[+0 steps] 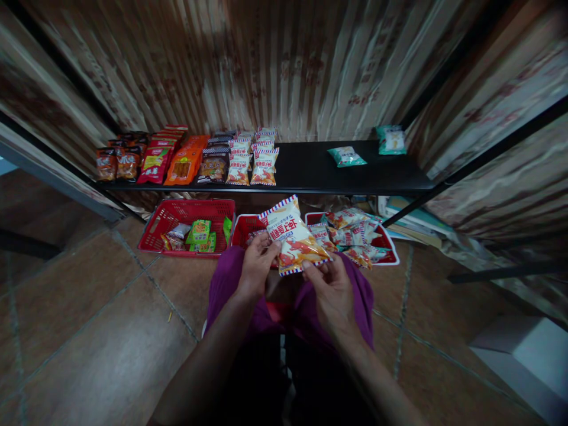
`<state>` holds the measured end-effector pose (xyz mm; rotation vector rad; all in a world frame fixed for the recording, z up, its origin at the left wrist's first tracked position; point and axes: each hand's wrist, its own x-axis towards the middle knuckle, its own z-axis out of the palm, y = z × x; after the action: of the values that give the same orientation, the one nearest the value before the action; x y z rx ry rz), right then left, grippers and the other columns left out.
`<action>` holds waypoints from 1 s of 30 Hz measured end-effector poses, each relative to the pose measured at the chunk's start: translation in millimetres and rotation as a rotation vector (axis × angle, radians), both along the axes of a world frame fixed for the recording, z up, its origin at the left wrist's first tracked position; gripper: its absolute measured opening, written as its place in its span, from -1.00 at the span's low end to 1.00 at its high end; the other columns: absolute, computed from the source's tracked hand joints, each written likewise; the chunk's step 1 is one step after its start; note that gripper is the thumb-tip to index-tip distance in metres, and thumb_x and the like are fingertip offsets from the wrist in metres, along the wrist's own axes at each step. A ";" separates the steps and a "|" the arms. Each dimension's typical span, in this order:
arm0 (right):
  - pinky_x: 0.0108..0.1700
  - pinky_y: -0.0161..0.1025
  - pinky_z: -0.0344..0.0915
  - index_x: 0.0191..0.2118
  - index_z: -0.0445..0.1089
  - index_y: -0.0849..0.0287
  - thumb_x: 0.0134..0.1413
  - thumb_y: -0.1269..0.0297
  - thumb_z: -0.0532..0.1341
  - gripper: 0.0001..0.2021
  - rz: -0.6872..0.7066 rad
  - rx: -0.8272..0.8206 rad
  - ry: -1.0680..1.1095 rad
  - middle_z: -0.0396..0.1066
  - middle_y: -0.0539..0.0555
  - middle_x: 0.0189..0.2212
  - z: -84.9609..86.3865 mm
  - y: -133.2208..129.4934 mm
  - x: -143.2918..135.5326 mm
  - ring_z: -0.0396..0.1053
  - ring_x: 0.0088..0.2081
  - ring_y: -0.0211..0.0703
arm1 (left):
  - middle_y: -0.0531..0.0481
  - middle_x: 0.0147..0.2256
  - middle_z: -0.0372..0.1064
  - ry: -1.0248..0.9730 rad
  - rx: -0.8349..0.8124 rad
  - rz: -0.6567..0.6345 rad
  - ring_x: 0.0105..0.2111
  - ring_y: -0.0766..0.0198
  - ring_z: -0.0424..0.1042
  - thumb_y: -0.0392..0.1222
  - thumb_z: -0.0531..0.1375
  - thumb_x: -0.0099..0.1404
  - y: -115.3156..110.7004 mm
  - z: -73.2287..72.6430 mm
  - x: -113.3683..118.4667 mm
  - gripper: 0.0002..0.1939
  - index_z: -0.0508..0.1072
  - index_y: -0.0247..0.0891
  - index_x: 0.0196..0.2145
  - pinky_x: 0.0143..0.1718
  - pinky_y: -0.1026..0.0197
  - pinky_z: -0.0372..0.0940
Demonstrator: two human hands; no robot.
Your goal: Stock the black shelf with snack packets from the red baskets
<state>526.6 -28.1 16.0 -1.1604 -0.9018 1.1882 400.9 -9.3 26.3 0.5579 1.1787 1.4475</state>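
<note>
While the left hand (260,260) and right hand (331,281) pinch a white-and-orange snack packet (296,239) near its edges, fingers nearly together, just in front of the black shelf (304,168), a loosened thumb could, I'd judge, let it slip.

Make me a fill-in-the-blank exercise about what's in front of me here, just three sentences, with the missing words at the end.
The snack bag held by the left hand and the right hand has edges striped red, white and ____.
The shelf is coloured ____.
The basket holding green packets is nearest the shelf's ____ end.

Missing words: blue; black; left.
</note>
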 end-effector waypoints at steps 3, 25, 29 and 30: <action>-0.38 -0.27 0.36 -0.20 0.27 0.10 -0.10 0.17 0.32 -0.67 0.001 0.105 -0.194 0.44 -0.01 -0.39 0.8 -2.9 2.2 0.40 -0.39 -0.20 | 0.02 -0.38 0.38 0.042 0.005 0.079 -0.48 0.39 0.35 -0.15 0.36 -0.08 -0.1 0.6 -0.3 -0.54 0.36 -0.31 -0.21 -0.49 0.36 0.24; -0.39 -0.37 0.36 -0.13 0.47 0.12 0.14 0.45 0.12 -0.76 0.181 0.743 -1.060 0.41 0.09 -0.35 -4.1 -10.1 8.6 0.42 -0.38 -0.25 | -0.01 -0.26 0.47 -0.231 0.060 -0.242 -0.28 0.23 0.45 -0.24 0.39 -0.09 -13.0 12.8 -0.5 -0.41 0.30 -0.23 -0.08 -0.16 0.18 0.28; -0.32 -0.31 0.39 -0.16 0.46 0.10 0.15 0.39 0.12 -0.79 0.356 0.691 -0.901 0.47 0.07 -0.36 6.6 -8.4 10.5 0.44 -0.36 -0.22 | -0.02 -0.24 0.47 -0.190 0.054 -0.227 -0.27 0.23 0.45 -0.25 0.37 -0.08 -13.7 5.7 -5.9 -0.41 0.30 -0.21 -0.07 -0.18 0.18 0.29; -0.32 -0.29 0.40 -0.15 0.46 0.08 0.15 0.38 0.13 -0.79 0.360 0.682 -0.879 0.49 0.05 -0.37 11.2 -6.3 12.1 0.45 -0.36 -0.21 | -0.03 -0.22 0.47 -0.176 0.055 -0.232 -0.25 0.21 0.44 -0.25 0.37 -0.07 -14.0 4.0 -7.1 -0.41 0.30 -0.21 -0.06 -0.16 0.17 0.29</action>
<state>538.7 -34.4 27.2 -0.9405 -2.0582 0.4896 393.9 -23.3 30.3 0.5735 0.9069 1.3043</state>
